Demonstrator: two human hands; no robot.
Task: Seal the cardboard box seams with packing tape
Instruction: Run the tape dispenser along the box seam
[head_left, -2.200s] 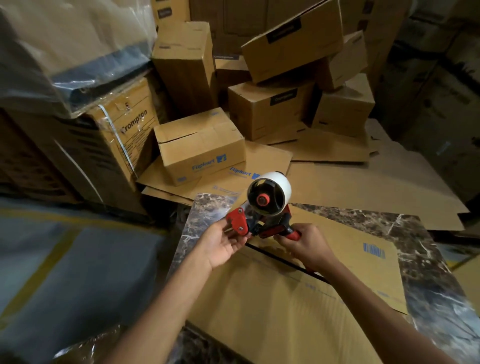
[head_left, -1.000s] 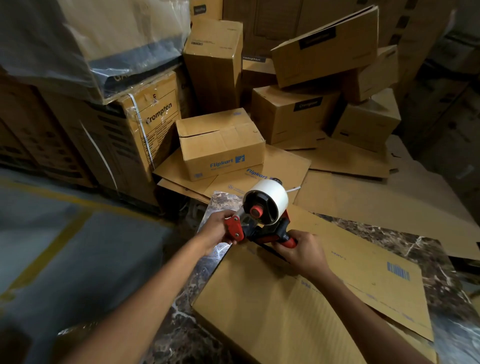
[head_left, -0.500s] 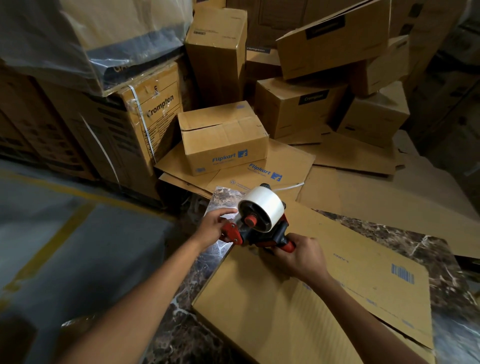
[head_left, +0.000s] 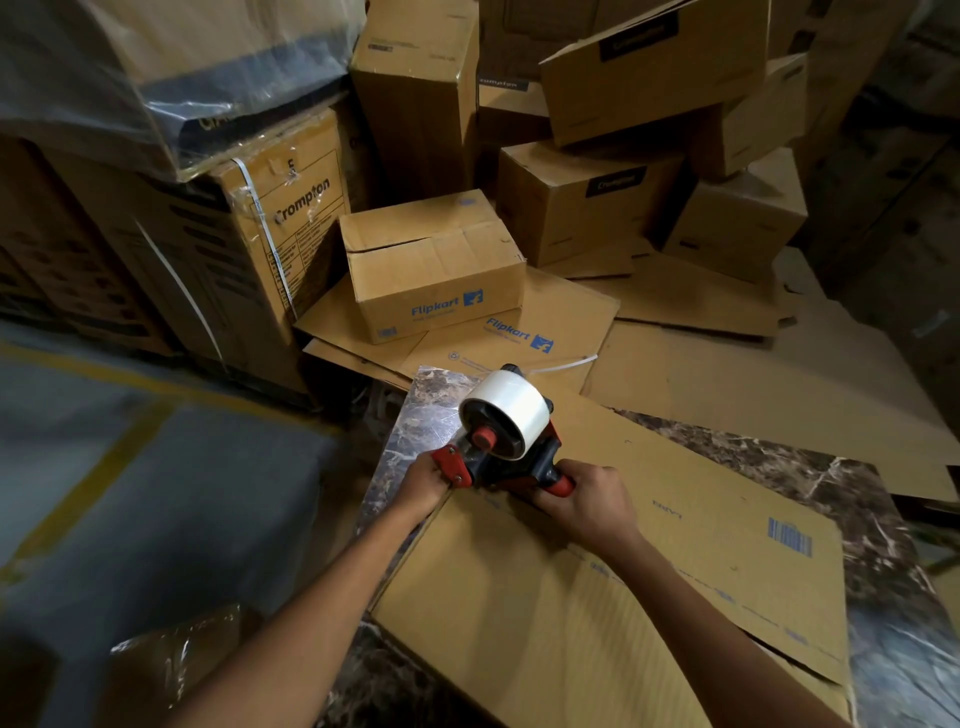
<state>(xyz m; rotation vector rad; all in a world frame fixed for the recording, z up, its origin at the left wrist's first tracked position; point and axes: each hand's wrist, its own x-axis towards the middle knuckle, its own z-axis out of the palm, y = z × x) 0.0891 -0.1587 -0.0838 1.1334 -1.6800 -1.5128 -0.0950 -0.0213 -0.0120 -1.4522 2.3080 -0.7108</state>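
Both grips are closed on one tape dispenser (head_left: 506, 441) at the far left edge of the cardboard box (head_left: 545, 613).
Head view: stacked cartons (head_left: 587, 202) fill the upper frame. A Flipkart box (head_left: 434, 265) sits at centre on flattened cardboard sheets (head_left: 753, 395), and a Crompton carton (head_left: 291, 218) stands at left under a plastic-wrapped bundle (head_left: 171, 67), all beyond the marbled worktop (head_left: 857, 493). The cardboard box lies flat on that worktop, lower centre. The right hand (head_left: 592, 506) wraps the red handle and the left hand (head_left: 423, 486) grips the red front end at the box's edge. The white tape roll (head_left: 511, 405) rises between and above them.
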